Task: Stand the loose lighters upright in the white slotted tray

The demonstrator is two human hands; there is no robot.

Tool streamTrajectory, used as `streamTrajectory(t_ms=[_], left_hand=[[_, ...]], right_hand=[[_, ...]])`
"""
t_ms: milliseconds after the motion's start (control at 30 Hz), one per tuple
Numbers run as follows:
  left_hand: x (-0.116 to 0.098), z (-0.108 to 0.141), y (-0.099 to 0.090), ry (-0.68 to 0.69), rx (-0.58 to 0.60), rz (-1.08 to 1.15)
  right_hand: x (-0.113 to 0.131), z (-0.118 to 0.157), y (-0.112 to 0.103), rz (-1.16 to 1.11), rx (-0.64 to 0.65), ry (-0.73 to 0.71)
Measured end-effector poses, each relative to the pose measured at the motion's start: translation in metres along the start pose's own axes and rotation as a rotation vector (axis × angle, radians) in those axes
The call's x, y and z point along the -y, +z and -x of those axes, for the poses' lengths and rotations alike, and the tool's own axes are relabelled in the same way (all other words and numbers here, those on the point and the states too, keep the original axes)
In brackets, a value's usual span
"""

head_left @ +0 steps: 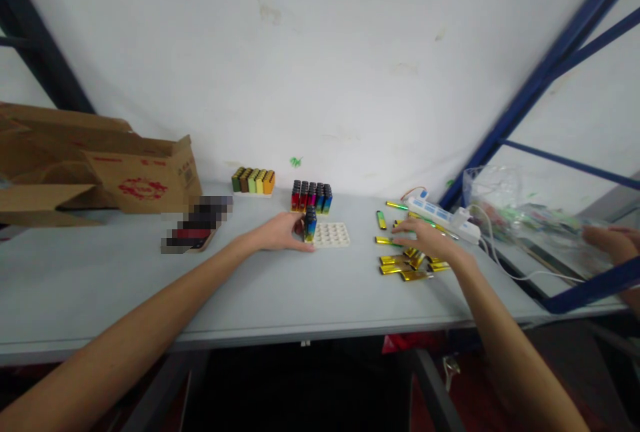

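Note:
My left hand (286,232) is closed around the left end of a white slotted tray (332,235), fingers at a row of blue lighters (310,224) standing in it. The tray's other slots are bare. My right hand (425,239) hovers with spread fingers over loose yellow and green lighters (403,267) lying on the table's right part. Behind the tray stands a block of red, pink and blue lighters (311,197) with black tops. Farther left, a second block of green, brown, yellow and orange lighters (253,181) stands near the wall.
An open cardboard box (145,179) and a pixelated dark object (197,224) are at the left. A white power strip (443,217) with cables lies at the right, beside a blue metal frame (500,132). Beyond it, another person's hand (611,243) is near plastic bags (543,222).

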State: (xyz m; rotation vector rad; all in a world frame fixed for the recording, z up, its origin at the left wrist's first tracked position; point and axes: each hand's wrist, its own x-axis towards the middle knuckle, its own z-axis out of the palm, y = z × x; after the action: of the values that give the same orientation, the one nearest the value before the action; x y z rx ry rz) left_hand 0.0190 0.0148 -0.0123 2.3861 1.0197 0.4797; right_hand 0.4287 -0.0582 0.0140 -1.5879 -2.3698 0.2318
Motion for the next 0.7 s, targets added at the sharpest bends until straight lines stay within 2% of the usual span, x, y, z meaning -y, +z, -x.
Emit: streamTrajectory(t_ms=[100,267,467,600,700], left_hand=[[0.001,0.0,0.0,0.007,-0.01,-0.005],[0.001,0.0,-0.001,0.017,-0.016,-0.012],[0.003,0.0,-0.004,0.009,0.011,-0.013],[0.005,0.0,-0.005,0.016,0.022,-0.028],[0.005,0.001,-0.005,0.014,0.012,-0.027]], right_hand=[[-0.005,0.004,0.006,-0.041,0.045,0.028],[-0.002,0.0,0.006,-0.156,-0.023,0.104],[0.015,-0.017,0.008,-0.697,-0.196,0.076],[0.037,-0.034,0.016,-0.955,-0.301,0.137],[0.06,-0.048,0.019,-1.139,-0.297,0.119]])
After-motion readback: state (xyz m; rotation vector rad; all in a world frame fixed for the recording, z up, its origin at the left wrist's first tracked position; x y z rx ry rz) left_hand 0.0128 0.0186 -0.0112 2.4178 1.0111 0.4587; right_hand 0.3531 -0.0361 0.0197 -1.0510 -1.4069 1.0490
